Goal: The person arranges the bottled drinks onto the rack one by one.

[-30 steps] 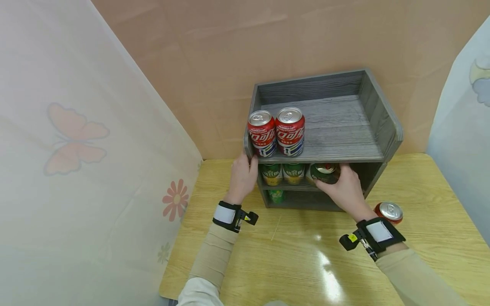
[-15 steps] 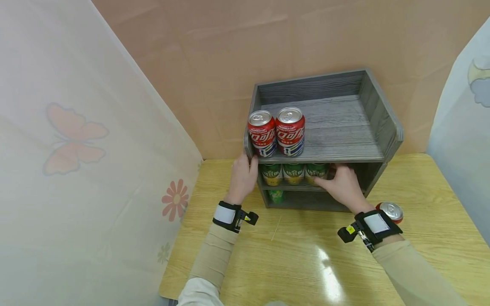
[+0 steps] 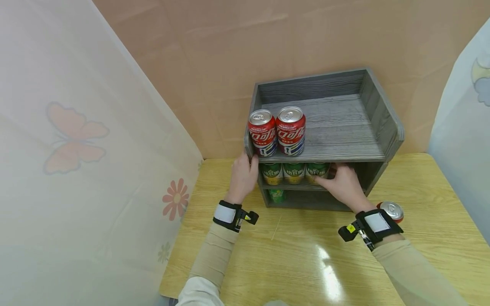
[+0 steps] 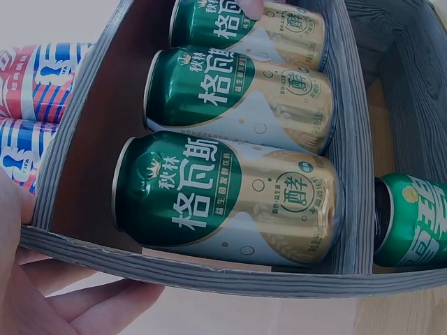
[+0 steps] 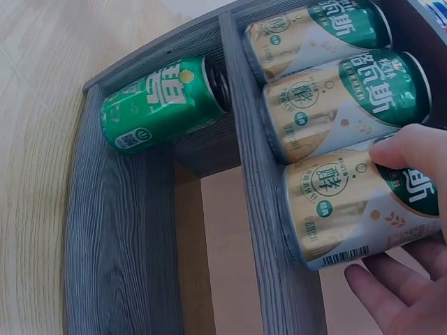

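Note:
Three green-and-gold drink cans stand side by side on the middle shelf of a grey wooden rack (image 3: 340,127). My right hand (image 3: 342,185) grips the rightmost can (image 5: 349,206), thumb on its front and fingers round its far side. The middle can (image 5: 349,105) stands close beside it, and the leftmost can (image 4: 230,199) is by the rack's left side panel. My left hand (image 3: 244,176) holds that side panel at its front edge, its fingers (image 4: 105,307) along the outside. Two red cola cans (image 3: 262,134) stand on the top shelf at the left.
A green soda can (image 5: 164,105) stands on the bottom shelf at the left. On the wooden table (image 3: 298,259), another red can (image 3: 391,211) stands right of the rack, partly behind my right wrist. A patterned curtain (image 3: 95,170) hangs at the left.
My right hand has set the can upright from a tilt, level with the other two on the middle shelf. Over the last half second almost nothing moves; my left hand stays on the rack.

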A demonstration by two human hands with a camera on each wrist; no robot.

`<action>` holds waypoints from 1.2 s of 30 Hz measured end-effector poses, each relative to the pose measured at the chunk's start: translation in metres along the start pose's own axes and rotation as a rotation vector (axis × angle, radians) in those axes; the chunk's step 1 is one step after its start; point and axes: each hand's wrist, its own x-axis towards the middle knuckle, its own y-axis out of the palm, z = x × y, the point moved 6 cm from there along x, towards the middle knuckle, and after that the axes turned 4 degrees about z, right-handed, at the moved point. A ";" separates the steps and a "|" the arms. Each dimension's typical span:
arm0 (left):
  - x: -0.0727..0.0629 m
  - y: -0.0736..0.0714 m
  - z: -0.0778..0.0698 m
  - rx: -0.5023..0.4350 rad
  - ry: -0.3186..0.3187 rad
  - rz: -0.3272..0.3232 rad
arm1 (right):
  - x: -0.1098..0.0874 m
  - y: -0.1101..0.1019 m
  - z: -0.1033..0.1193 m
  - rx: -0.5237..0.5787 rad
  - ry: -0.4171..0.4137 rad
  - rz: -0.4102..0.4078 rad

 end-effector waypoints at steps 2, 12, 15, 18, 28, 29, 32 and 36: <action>0.000 0.000 0.000 0.000 0.004 0.000 | -0.001 -0.001 0.000 0.008 -0.008 -0.005; 0.000 -0.001 -0.001 -0.003 -0.006 0.004 | -0.015 -0.025 0.004 0.019 0.043 0.023; 0.000 0.000 -0.001 -0.009 -0.004 0.006 | -0.025 -0.033 0.002 0.015 0.087 0.049; 0.000 -0.001 -0.001 -0.011 -0.006 0.007 | -0.036 -0.038 0.000 0.039 0.118 0.099; -0.002 -0.001 -0.002 -0.025 -0.006 0.010 | -0.077 -0.073 -0.006 0.060 0.082 0.029; -0.002 -0.001 -0.002 -0.029 -0.009 0.013 | -0.081 -0.079 -0.008 0.053 0.098 0.011; -0.002 0.000 -0.001 -0.032 -0.013 0.018 | -0.091 -0.094 -0.017 0.045 0.132 -0.032; -0.001 0.000 -0.001 -0.037 -0.009 0.018 | -0.100 -0.107 -0.031 -0.014 0.176 -0.081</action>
